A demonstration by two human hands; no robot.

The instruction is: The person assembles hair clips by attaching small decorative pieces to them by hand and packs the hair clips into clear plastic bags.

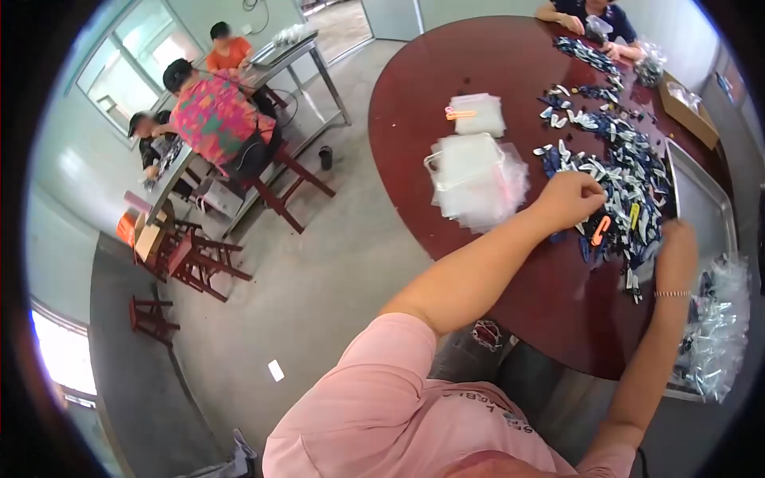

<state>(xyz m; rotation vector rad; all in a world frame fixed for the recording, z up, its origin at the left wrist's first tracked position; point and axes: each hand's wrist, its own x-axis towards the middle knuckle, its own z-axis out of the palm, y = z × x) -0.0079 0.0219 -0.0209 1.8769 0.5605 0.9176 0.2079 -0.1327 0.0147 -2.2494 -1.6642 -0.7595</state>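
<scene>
A large heap of small white, dark blue and black pieces (625, 171) spreads over the dark red round table (414, 80). At the heap's left edge is my left hand (572, 201), its fingers curled together; whatever they may hold is too small to name. My right hand (677, 237) reaches to the heap's right edge, its fingertips hard to make out. Between the hands lie an orange piece (601, 231) and a yellow piece (635, 216). Left of my left hand is a stack of clear plastic bags (470, 177), with a smaller stack (482, 115) behind it.
A metal tray (705, 203) and filled clear bags (717, 334) lie to the right. An open cardboard box (689, 111) stands behind the tray. Across the table a co-worker (594, 20) handles bags. Several people sit at a metal bench (295, 52) on the left, near red stools (291, 179).
</scene>
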